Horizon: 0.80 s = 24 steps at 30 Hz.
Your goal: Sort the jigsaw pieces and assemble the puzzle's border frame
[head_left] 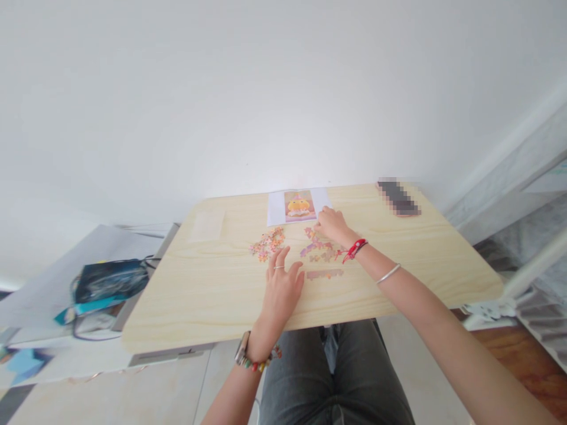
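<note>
My left hand (282, 286) is over the table with its fingers apart, holding nothing that I can see. Just beyond its fingertips lies a heap of small jigsaw pieces (268, 243). My right hand (333, 226) has its fingers pinched together above a second group of loose pieces (322, 250); anything between the fingertips is too small or hidden to make out. A joined strip of pieces (325, 274) lies nearer to me, right of my left thumb. Behind the pieces is a white sheet (276, 210) bearing a picture of a yellow figure (299, 206).
The pale wooden table (199, 295) stands against a white wall. A phone-like dark object (398, 198), pixelated, lies at the back right. At the back left is a thin pale sheet (207, 226). A dark bag (110, 280) rests on a surface left of the table.
</note>
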Each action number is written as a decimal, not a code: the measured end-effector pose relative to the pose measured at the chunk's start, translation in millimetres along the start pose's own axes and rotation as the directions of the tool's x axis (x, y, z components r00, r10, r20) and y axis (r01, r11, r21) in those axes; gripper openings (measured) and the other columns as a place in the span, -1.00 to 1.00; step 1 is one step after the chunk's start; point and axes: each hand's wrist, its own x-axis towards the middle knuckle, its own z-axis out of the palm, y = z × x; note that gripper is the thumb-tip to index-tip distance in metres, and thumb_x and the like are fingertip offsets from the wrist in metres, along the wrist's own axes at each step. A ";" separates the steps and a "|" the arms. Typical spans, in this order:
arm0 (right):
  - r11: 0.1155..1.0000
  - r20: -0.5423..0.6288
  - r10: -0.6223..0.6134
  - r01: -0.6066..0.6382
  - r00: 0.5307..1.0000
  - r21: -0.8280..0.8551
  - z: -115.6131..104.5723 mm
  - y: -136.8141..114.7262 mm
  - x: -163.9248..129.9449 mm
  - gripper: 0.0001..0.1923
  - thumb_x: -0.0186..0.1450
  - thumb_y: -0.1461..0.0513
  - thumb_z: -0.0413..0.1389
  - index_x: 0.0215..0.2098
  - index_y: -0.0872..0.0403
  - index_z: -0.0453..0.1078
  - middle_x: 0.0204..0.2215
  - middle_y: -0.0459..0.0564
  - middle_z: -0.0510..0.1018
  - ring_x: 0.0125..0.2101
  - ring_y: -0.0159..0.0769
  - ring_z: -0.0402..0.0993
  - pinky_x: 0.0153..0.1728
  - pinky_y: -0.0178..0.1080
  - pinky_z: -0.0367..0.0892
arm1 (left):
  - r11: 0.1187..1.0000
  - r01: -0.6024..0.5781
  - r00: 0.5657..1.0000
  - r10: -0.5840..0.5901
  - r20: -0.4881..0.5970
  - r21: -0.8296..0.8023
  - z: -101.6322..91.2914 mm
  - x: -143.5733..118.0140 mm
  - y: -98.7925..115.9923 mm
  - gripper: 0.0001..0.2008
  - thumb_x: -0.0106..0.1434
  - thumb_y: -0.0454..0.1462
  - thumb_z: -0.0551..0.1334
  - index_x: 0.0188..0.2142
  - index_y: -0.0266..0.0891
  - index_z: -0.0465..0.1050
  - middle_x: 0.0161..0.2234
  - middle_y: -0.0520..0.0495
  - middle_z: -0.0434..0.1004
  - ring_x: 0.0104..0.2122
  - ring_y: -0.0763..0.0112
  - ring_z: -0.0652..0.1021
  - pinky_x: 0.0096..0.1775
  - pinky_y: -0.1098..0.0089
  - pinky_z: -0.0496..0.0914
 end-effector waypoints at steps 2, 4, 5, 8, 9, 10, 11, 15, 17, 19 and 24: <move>0.999 -0.036 -0.053 0.054 0.998 0.009 -1.7 0.3 -6.1 -0.72 0.27 0.13 -0.01 -0.24 0.16 0.41 -0.20 0.20 0.39 -0.18 -0.10 0.35 -0.18 -0.13 0.21 | 1.000 0.002 1.000 -0.002 -0.003 0.002 0.3 -0.5 0.1 -0.87 0.20 -0.36 0.13 -0.26 -0.24 0.41 0.05 -0.26 0.19 0.09 0.03 0.25 0.00 -0.03 0.30; 0.987 -0.083 -0.155 0.157 0.984 0.024 -2.9 0.6 -17.0 -0.70 0.28 0.10 -0.02 -0.26 0.16 0.39 -0.21 0.17 0.39 -0.19 -0.13 0.35 -0.18 -0.14 0.20 | 1.000 0.005 1.000 -0.005 0.001 0.004 0.3 -0.7 0.5 -0.88 0.20 -0.36 0.13 -0.27 -0.24 0.41 0.05 -0.26 0.19 0.09 0.02 0.25 0.00 -0.02 0.30; 0.973 -0.096 -0.224 0.228 0.970 0.032 -3.2 0.8 -23.7 -0.73 0.29 0.12 -0.03 -0.26 0.15 0.39 -0.21 0.14 0.40 -0.19 -0.16 0.35 -0.17 -0.16 0.19 | 1.000 0.008 1.000 -0.008 0.006 0.004 0.3 -0.8 0.8 -0.88 0.20 -0.36 0.14 -0.27 -0.24 0.42 0.05 -0.27 0.18 0.09 0.02 0.24 0.00 -0.03 0.31; 0.890 -0.078 -0.451 0.455 0.889 0.037 -3.0 2.8 -44.0 -0.85 0.25 0.24 0.02 -0.27 0.13 0.37 -0.21 0.08 0.40 -0.17 -0.22 0.33 -0.17 -0.20 0.16 | 1.000 0.011 1.000 -0.011 0.016 0.011 0.4 -0.6 1.8 -0.88 0.20 -0.36 0.14 -0.27 -0.24 0.42 0.05 -0.27 0.18 0.08 -0.02 0.23 -0.03 -0.04 0.33; 0.862 -0.060 -0.504 0.506 0.861 0.030 -2.8 4.0 -49.4 -0.87 0.22 0.26 0.05 -0.27 0.13 0.37 -0.20 0.08 0.40 -0.17 -0.22 0.32 -0.18 -0.20 0.16 | 1.000 0.008 1.000 -0.009 0.016 0.016 0.6 -0.4 2.1 -0.88 0.19 -0.36 0.14 -0.28 -0.24 0.42 0.05 -0.26 0.17 0.08 -0.02 0.23 -0.04 -0.04 0.33; 0.840 -0.043 -0.541 0.542 0.840 0.018 -2.6 5.4 -53.7 -0.87 0.19 0.28 0.07 -0.27 0.13 0.37 -0.18 0.08 0.40 -0.17 -0.21 0.32 -0.19 -0.20 0.16 | 1.000 0.005 1.000 -0.005 0.016 0.021 0.9 -0.3 2.4 -0.88 0.19 -0.36 0.14 -0.28 -0.23 0.42 0.05 -0.26 0.17 0.08 -0.02 0.23 -0.04 -0.04 0.34; 0.827 -0.028 -0.562 0.563 0.826 0.004 -2.5 6.9 -56.7 -0.86 0.18 0.29 0.08 -0.27 0.13 0.37 -0.17 0.09 0.40 -0.18 -0.21 0.32 -0.20 -0.19 0.16 | 1.000 -0.001 1.000 0.000 0.017 0.025 1.3 -0.1 2.7 -0.88 0.19 -0.36 0.14 -0.28 -0.23 0.42 0.05 -0.25 0.16 0.08 -0.02 0.23 -0.04 -0.03 0.34; 0.814 -0.016 -0.580 0.580 0.815 0.014 -3.7 12.3 -61.0 -0.79 0.17 0.35 0.06 -0.20 0.10 0.38 -0.15 0.07 0.39 -0.15 -0.21 0.29 -0.17 -0.18 0.15 | 0.999 -0.016 1.000 0.016 0.021 0.028 2.5 -0.3 2.7 -0.87 0.20 -0.35 0.14 -0.27 -0.25 0.43 0.05 -0.26 0.16 0.08 -0.02 0.23 -0.03 -0.02 0.33; 0.838 -0.050 -0.541 0.543 0.839 0.048 -3.8 12.6 -62.6 -0.77 0.20 0.35 0.02 -0.18 0.08 0.39 -0.16 0.05 0.39 -0.13 -0.23 0.28 -0.15 -0.18 0.13 | 0.999 -0.019 1.000 0.018 0.025 0.029 3.0 -0.9 2.0 -0.87 0.20 -0.35 0.13 -0.26 -0.25 0.43 0.05 -0.27 0.16 0.08 -0.02 0.23 -0.03 -0.04 0.33; 0.893 -0.091 -0.441 0.447 0.893 0.060 -2.3 10.1 -65.9 -0.81 0.24 0.32 0.00 -0.22 0.08 0.41 -0.20 0.05 0.39 -0.15 -0.22 0.29 -0.15 -0.17 0.13 | 0.999 -0.015 1.000 0.014 0.027 0.032 3.4 -1.5 1.2 -0.87 0.21 -0.35 0.13 -0.27 -0.25 0.43 0.05 -0.27 0.15 0.07 -0.03 0.23 -0.04 -0.05 0.33; 0.977 -0.127 -0.215 0.214 0.968 -0.016 6.2 -2.8 -77.0 -0.82 0.21 0.20 0.07 -0.33 0.16 0.42 -0.20 0.14 0.38 -0.16 -0.09 0.26 -0.17 -0.10 0.13 | 0.999 -0.019 1.000 0.018 0.023 0.038 3.8 -2.0 1.0 -0.87 0.20 -0.35 0.13 -0.27 -0.26 0.43 0.05 -0.28 0.15 0.07 -0.05 0.23 -0.05 -0.04 0.33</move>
